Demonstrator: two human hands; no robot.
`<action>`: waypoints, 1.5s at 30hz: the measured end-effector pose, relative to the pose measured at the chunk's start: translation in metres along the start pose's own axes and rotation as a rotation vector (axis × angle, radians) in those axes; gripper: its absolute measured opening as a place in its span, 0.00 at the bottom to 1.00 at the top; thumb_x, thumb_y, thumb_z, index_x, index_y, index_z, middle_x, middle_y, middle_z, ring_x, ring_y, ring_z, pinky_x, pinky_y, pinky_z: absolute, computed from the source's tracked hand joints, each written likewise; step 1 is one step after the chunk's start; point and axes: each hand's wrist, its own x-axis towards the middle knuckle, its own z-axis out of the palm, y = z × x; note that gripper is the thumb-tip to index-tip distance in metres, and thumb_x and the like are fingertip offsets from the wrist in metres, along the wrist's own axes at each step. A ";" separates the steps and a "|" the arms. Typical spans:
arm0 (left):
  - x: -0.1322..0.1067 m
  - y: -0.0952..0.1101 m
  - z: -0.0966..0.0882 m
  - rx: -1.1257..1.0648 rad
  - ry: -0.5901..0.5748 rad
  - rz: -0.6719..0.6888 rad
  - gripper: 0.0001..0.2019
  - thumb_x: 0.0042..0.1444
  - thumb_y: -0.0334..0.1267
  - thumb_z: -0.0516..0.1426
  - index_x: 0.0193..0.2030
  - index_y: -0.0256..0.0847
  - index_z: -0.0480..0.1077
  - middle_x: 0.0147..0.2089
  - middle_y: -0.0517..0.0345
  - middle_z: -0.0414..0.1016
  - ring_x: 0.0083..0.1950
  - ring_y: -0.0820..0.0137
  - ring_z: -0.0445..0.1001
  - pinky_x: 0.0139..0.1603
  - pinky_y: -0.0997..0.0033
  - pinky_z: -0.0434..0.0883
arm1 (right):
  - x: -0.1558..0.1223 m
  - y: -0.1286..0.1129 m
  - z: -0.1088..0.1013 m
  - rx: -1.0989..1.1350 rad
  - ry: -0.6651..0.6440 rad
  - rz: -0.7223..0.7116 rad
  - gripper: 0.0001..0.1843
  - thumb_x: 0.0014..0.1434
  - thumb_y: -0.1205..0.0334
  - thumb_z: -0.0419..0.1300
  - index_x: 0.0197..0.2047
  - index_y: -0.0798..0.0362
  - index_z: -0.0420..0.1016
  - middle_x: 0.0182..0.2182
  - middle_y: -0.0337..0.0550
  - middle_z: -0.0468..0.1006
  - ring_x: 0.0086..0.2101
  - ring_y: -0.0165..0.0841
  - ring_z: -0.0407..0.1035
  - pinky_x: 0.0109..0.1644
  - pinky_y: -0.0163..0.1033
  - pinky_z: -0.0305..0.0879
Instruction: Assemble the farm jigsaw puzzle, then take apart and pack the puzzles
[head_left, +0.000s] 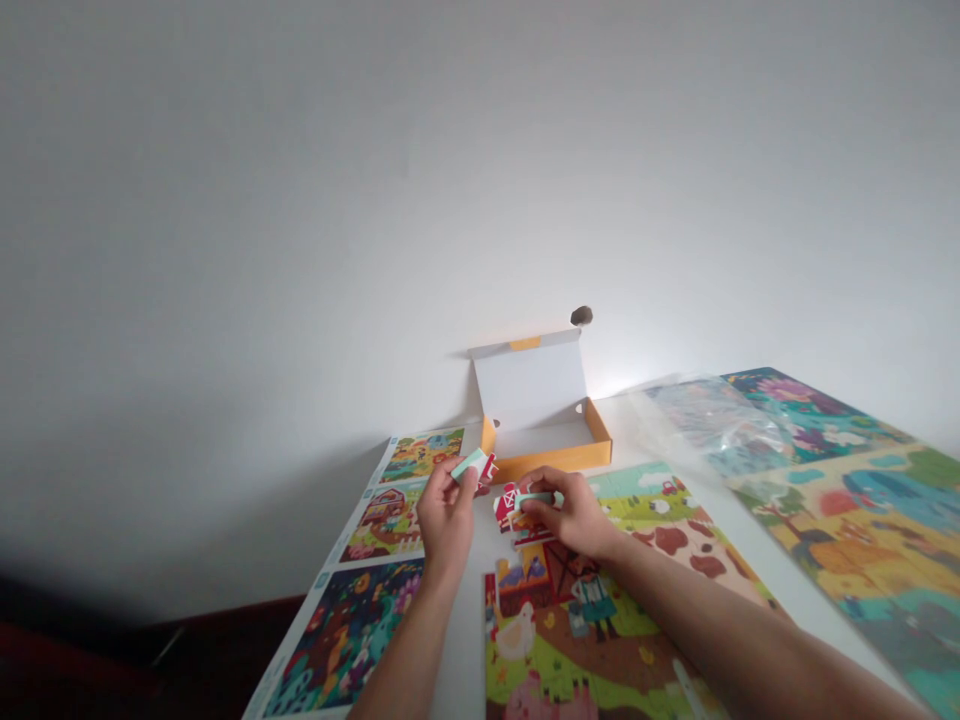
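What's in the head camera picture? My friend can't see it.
The left hand pinches a mint-and-red piece and the right hand a red barn piece, over a partly built farm puzzle on a white table. An open orange box stands behind.

The loose puzzle piece (474,465) in the left hand (446,515) and the barn piece (525,500) in the right hand (574,515) are looking like stiff, matt printed cardboard. The open box (551,455) is showing plain matt card, while the clear bag (697,420) is glinting as thin, crinkled, glossy plastic.
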 end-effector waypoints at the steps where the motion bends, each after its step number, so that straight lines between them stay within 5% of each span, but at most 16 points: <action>1: 0.002 -0.002 -0.001 0.013 -0.025 -0.027 0.18 0.53 0.48 0.60 0.45 0.39 0.68 0.37 0.54 0.79 0.36 0.64 0.78 0.37 0.68 0.75 | 0.000 0.000 0.000 0.012 0.010 -0.004 0.12 0.57 0.59 0.61 0.44 0.53 0.75 0.35 0.43 0.80 0.35 0.34 0.73 0.39 0.37 0.68; 5: 0.001 -0.006 -0.001 0.137 -0.271 -0.037 0.19 0.55 0.52 0.57 0.41 0.37 0.73 0.34 0.55 0.78 0.35 0.66 0.76 0.35 0.72 0.73 | 0.002 0.003 0.001 0.038 0.103 -0.011 0.11 0.58 0.58 0.61 0.44 0.53 0.73 0.35 0.42 0.79 0.34 0.33 0.72 0.40 0.38 0.68; 12: -0.007 -0.002 0.004 0.065 -0.471 -0.110 0.26 0.56 0.59 0.53 0.46 0.36 0.73 0.34 0.53 0.76 0.31 0.67 0.73 0.28 0.73 0.70 | 0.006 0.007 0.000 -0.110 0.214 -0.016 0.13 0.55 0.54 0.65 0.40 0.52 0.72 0.31 0.40 0.74 0.30 0.31 0.66 0.34 0.35 0.63; 16: -0.009 -0.002 0.005 0.131 -0.654 -0.071 0.20 0.53 0.49 0.61 0.48 0.37 0.71 0.35 0.57 0.75 0.30 0.70 0.72 0.32 0.73 0.71 | 0.005 0.002 -0.002 -0.197 0.159 -0.028 0.14 0.56 0.51 0.63 0.39 0.53 0.71 0.26 0.37 0.71 0.27 0.30 0.64 0.31 0.34 0.60; 20: -0.003 0.000 -0.002 0.130 -0.549 -0.065 0.14 0.54 0.44 0.59 0.43 0.37 0.71 0.32 0.59 0.74 0.27 0.72 0.71 0.29 0.74 0.70 | 0.002 -0.007 -0.006 -0.376 0.004 -0.103 0.10 0.64 0.57 0.53 0.43 0.53 0.72 0.31 0.42 0.76 0.33 0.33 0.67 0.38 0.37 0.61; 23: 0.003 0.001 -0.008 0.037 -0.356 -0.132 0.14 0.52 0.44 0.59 0.41 0.37 0.69 0.32 0.58 0.74 0.28 0.71 0.71 0.27 0.73 0.70 | -0.001 -0.012 -0.009 -0.617 -0.159 -0.158 0.14 0.57 0.60 0.59 0.46 0.53 0.73 0.35 0.47 0.77 0.39 0.39 0.67 0.44 0.42 0.59; 26: 0.006 0.000 -0.008 0.009 -0.294 -0.203 0.12 0.50 0.42 0.59 0.39 0.37 0.69 0.31 0.58 0.74 0.27 0.72 0.70 0.25 0.73 0.70 | -0.002 -0.015 -0.010 -0.762 -0.280 -0.180 0.18 0.51 0.55 0.64 0.45 0.54 0.75 0.37 0.49 0.77 0.41 0.43 0.66 0.46 0.46 0.57; 34: 0.004 -0.013 -0.008 0.285 -0.379 -0.199 0.10 0.49 0.38 0.56 0.39 0.40 0.69 0.23 0.66 0.69 0.19 0.74 0.66 0.20 0.77 0.63 | -0.001 -0.018 -0.010 -0.715 -0.313 -0.201 0.13 0.48 0.56 0.66 0.37 0.52 0.74 0.35 0.45 0.75 0.37 0.38 0.67 0.43 0.42 0.55; 39: -0.001 -0.006 -0.008 0.341 -0.592 -0.102 0.05 0.51 0.37 0.55 0.34 0.39 0.70 0.25 0.65 0.67 0.25 0.74 0.66 0.24 0.79 0.62 | -0.002 -0.016 -0.012 -0.611 -0.337 -0.170 0.08 0.52 0.63 0.61 0.38 0.51 0.72 0.31 0.41 0.76 0.30 0.34 0.67 0.36 0.37 0.54; 45: -0.003 0.001 -0.007 0.251 -0.762 -0.215 0.12 0.53 0.35 0.54 0.43 0.38 0.71 0.28 0.63 0.69 0.26 0.74 0.67 0.27 0.78 0.63 | -0.001 -0.011 -0.015 -0.411 -0.355 -0.119 0.07 0.54 0.66 0.57 0.38 0.52 0.70 0.24 0.35 0.70 0.25 0.29 0.62 0.30 0.32 0.53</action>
